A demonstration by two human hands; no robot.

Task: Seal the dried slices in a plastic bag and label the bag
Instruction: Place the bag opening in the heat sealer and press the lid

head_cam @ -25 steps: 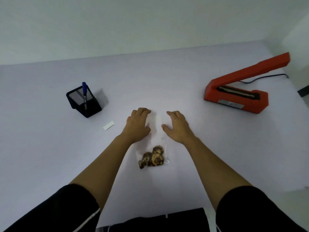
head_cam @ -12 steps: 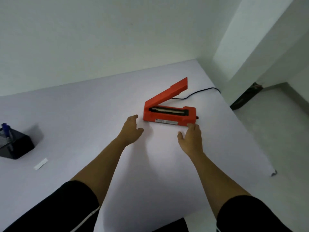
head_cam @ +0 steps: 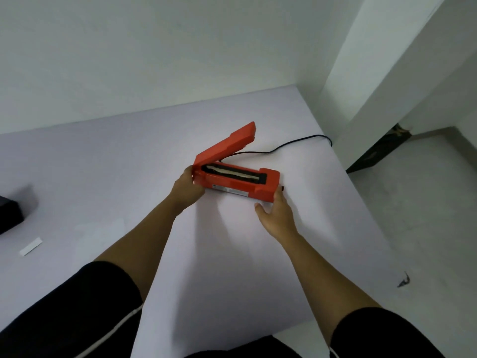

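On the right part of the worktop (head_cam: pixel 129 164), the red heat sealer (head_cam: pixel 240 186) sits with its lid (head_cam: pixel 227 143) raised. The left hand (head_cam: pixel 187 188) curls its fingers round the hinge end and the right hand (head_cam: pixel 277 215) lays near-straight fingers against the other end, probably to pull it closer. The bag of dried slices is out of frame; the white label (head_cam: pixel 31 245) lies far left.

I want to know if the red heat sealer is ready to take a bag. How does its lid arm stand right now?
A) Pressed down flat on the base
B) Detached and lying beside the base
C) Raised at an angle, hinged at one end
C: the heat sealer has its lid arm tilted up from the hinge end, leaving the sealing strip on the base uncovered.
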